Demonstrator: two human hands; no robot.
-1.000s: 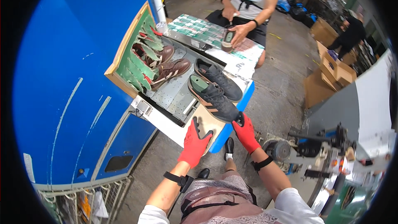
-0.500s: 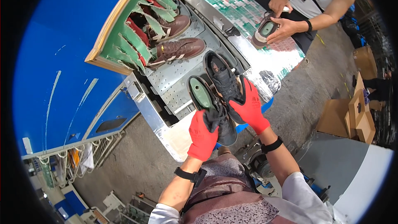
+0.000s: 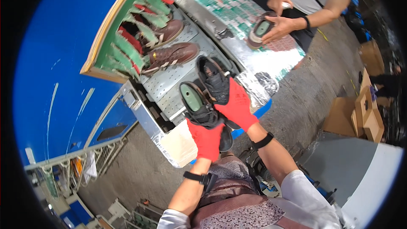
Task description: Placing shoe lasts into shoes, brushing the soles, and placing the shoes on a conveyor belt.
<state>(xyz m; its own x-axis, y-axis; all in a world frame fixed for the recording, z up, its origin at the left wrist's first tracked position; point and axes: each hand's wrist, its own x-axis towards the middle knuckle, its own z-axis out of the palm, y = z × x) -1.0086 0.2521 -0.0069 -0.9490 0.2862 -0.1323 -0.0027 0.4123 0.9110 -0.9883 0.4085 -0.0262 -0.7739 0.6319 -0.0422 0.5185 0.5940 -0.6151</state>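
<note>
head view: both hands in red gloves, each gripping one dark shoe over the near end of the perforated metal worktop (image 3: 169,87). left hand (image 3: 206,138) is clenched around the heel of the left dark shoe (image 3: 196,107), which shows a green insole and points away from the person. right hand (image 3: 235,104) is wrapped over the side of the right dark shoe (image 3: 214,80), opening facing up, black lining visible. the two shoes sit side by side, touching or nearly so; can't tell whether their soles rest on the worktop or are lifted off it. further up the worktop two brown shoes (image 3: 171,55) lie next to each other at the mouth of a blue machine (image 3: 63,59), under a curtain of green and red strips (image 3: 140,29). foil-covered edge (image 3: 258,65) runs along the right side of the worktop. across it a second person holds another shoe (image 3: 259,32) sole-up in one hand (image 3: 280,23), the other hand just above it. cardboard boxes (image 3: 360,112) on the floor well off to the right.
</note>
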